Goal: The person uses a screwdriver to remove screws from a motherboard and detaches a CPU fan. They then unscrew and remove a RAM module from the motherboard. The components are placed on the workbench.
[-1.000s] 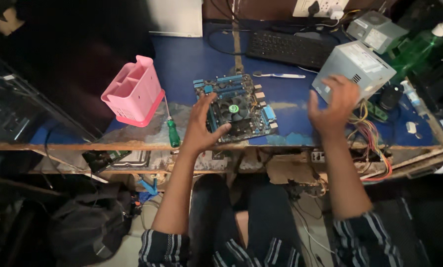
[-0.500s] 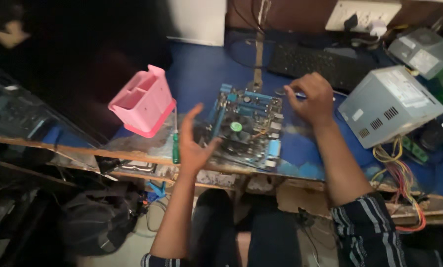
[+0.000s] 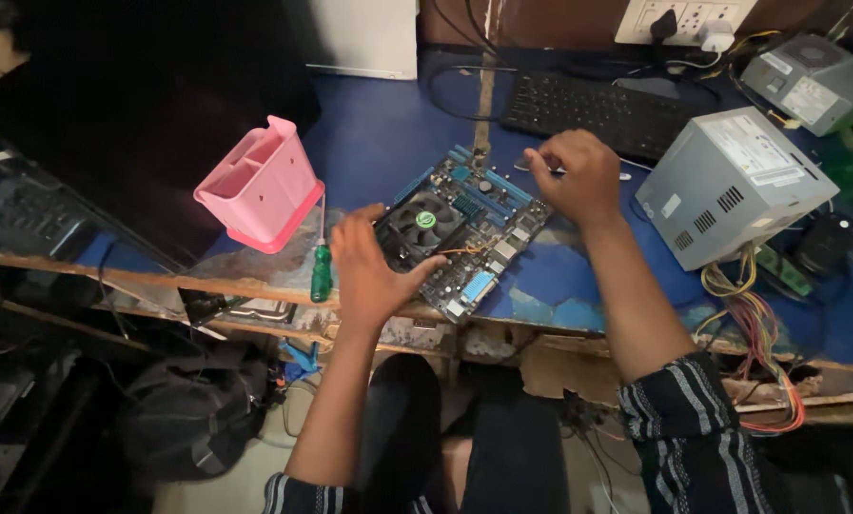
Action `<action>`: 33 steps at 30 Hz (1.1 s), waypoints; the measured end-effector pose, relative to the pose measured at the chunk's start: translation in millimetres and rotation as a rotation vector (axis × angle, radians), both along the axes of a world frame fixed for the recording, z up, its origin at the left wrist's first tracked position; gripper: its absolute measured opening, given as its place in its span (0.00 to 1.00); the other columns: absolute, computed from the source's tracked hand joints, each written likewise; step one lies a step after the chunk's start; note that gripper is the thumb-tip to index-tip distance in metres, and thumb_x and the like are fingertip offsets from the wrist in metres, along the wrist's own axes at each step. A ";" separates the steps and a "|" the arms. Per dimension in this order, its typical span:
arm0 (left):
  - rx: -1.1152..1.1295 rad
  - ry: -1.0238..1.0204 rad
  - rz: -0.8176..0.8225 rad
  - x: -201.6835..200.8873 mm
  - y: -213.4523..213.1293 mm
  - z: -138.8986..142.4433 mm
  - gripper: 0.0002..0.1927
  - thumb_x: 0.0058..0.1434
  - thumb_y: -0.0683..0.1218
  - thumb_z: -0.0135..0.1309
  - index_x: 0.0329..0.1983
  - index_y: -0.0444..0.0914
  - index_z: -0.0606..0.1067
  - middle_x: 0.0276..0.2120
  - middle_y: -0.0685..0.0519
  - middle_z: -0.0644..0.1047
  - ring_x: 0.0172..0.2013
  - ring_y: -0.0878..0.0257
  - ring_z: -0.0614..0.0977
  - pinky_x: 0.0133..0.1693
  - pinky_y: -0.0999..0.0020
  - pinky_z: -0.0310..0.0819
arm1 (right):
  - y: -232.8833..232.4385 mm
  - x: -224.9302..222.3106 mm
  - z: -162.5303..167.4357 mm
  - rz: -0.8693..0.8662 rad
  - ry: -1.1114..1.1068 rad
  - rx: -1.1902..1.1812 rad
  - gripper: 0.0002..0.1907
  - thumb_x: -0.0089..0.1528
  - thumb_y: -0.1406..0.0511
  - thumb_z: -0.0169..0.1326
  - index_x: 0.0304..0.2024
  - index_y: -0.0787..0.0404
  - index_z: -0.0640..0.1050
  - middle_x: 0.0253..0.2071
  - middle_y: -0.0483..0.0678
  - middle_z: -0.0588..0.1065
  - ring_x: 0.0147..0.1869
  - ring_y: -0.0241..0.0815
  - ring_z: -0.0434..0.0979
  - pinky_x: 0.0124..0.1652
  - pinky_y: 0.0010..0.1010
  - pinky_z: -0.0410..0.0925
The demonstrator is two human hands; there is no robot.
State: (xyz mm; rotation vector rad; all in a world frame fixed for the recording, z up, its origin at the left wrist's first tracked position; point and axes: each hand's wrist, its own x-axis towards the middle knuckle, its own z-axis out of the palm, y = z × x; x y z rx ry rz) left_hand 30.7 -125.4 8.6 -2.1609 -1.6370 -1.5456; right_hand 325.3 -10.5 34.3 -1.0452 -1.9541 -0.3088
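A blue motherboard (image 3: pixel 488 238) with a black cooler fan (image 3: pixel 424 221) lies on the blue worktop (image 3: pixel 379 133), near its front edge. My left hand (image 3: pixel 369 271) rests at the board's near left corner, fingers apart and thumb against the fan side. My right hand (image 3: pixel 574 176) hovers at the board's far right corner with its fingers curled. A white pen (image 3: pixel 624 176) lies under that hand; whether the fingers grip it is hidden.
A pink plastic holder (image 3: pixel 260 186) and a green-handled screwdriver (image 3: pixel 322 271) sit left of the board. A black keyboard (image 3: pixel 602 109) lies behind it. A grey power supply (image 3: pixel 731 181) with coloured wires (image 3: pixel 759 324) stands to the right, a dark laptop (image 3: pixel 27 219) to the left.
My right hand left the grey power supply and moved left to the board's far corner by the pen. My left hand stayed at the board's near left side.
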 end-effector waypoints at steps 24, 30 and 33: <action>-0.035 -0.437 -0.087 -11.3 14.3 -34.7 0.18 0.59 0.39 0.64 0.50 0.33 0.73 0.43 0.48 0.79 0.43 0.59 0.82 0.50 0.66 0.75 | 7.5 1.9 -14.0 0.070 -0.071 -0.187 0.13 0.59 0.58 0.67 0.33 0.59 0.81 0.34 0.49 0.78 0.42 0.50 0.78 0.40 0.40 0.71; 0.020 -0.326 -0.110 -23.8 15.7 -30.4 0.22 0.57 0.39 0.63 0.55 0.34 0.74 0.48 0.45 0.79 0.49 0.51 0.82 0.54 0.61 0.74 | 16.1 -1.7 -13.9 0.022 -0.041 -0.221 0.10 0.59 0.59 0.67 0.32 0.58 0.81 0.31 0.47 0.78 0.39 0.46 0.78 0.39 0.38 0.71; -0.017 -0.311 -0.104 -27.4 17.5 -29.5 0.24 0.56 0.40 0.63 0.57 0.34 0.74 0.49 0.45 0.79 0.50 0.50 0.82 0.54 0.60 0.74 | 21.1 -4.5 -12.8 -0.028 -0.087 -0.213 0.12 0.58 0.59 0.68 0.31 0.58 0.81 0.31 0.47 0.78 0.38 0.46 0.78 0.38 0.38 0.71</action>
